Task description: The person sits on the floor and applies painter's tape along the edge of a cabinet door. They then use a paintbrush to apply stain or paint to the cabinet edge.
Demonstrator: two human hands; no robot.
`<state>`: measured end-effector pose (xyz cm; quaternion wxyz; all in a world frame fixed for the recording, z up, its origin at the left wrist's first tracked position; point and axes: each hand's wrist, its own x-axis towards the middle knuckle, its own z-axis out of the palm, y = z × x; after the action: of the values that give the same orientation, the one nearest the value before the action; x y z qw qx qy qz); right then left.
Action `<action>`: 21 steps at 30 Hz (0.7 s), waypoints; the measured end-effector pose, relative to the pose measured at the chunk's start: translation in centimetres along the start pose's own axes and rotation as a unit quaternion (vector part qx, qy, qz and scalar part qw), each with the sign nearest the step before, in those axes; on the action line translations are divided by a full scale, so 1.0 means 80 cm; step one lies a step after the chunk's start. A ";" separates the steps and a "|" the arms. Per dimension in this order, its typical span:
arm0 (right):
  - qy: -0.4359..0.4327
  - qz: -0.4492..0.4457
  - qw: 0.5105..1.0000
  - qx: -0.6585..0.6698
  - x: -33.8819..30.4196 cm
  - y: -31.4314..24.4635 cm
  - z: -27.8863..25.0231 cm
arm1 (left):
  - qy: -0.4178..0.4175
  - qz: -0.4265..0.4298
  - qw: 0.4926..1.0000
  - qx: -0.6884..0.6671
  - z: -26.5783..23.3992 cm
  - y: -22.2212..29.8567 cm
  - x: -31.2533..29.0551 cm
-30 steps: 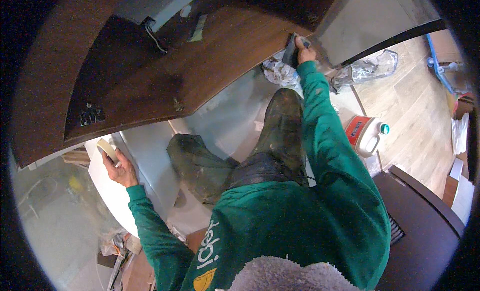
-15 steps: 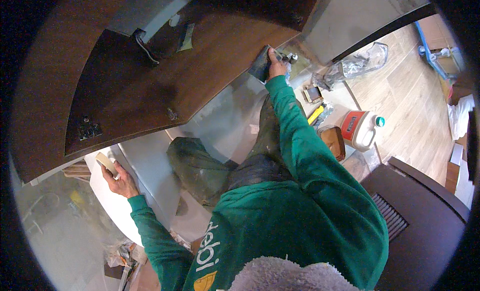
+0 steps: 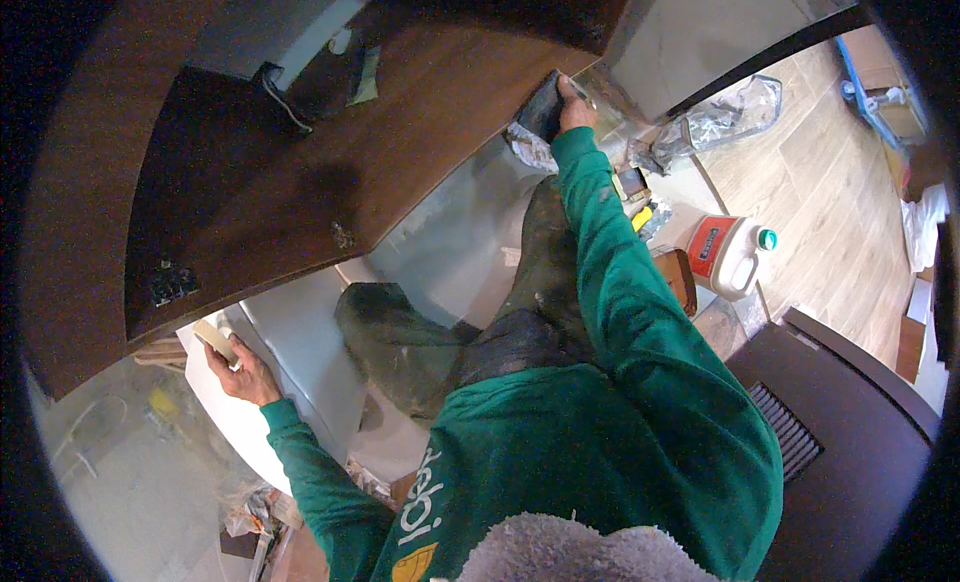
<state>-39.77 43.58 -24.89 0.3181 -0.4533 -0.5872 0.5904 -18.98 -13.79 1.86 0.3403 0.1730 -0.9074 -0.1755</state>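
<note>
My left hand [image 3: 246, 374] is closed around a pale cream flat block [image 3: 213, 340], thumb on one side and fingers on the other, beside the bright white curved panel at the left. Farther off, my right hand [image 3: 577, 112] grips a dark, limp packet [image 3: 541, 110] near the edge of the brown wooden cabinet [image 3: 440, 122]. Crumpled whitish plastic [image 3: 530, 148] hangs at the packet's lower end. What the packet contains cannot be seen.
Right of my right arm are a yellow-handled tool [image 3: 642, 219], a brown open tub [image 3: 676, 278] and a white jug with green cap [image 3: 735, 257]. Clear plastic wrapping [image 3: 730, 117] lies on the floor beyond. A dark vented panel [image 3: 840, 412] stands at lower right.
My right hand has moved slightly right and away with the packet, which has turned and shows more crumpled plastic. My left hand still holds the cream block, almost in place.
</note>
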 end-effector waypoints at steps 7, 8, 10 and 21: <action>-0.111 -0.080 0.990 0.039 0.046 -0.007 -0.018 | 0.010 0.003 1.000 -0.028 0.002 0.001 -0.002; -0.133 -0.064 0.989 0.003 0.055 -0.004 -0.016 | 0.016 0.006 0.999 -0.044 0.002 0.002 -0.002; -0.119 -0.078 0.989 0.035 0.065 0.005 -0.015 | 0.027 0.028 0.998 -0.054 0.001 0.004 -0.004; -0.127 0.112 0.981 0.096 0.080 0.001 -0.023 | 0.030 0.028 0.999 0.010 -0.001 0.005 -0.002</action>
<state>-40.60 50.14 -25.84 0.2152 -0.4047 -0.5091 0.7285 -18.89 -13.40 2.03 0.3707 0.1559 -0.9030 -0.1514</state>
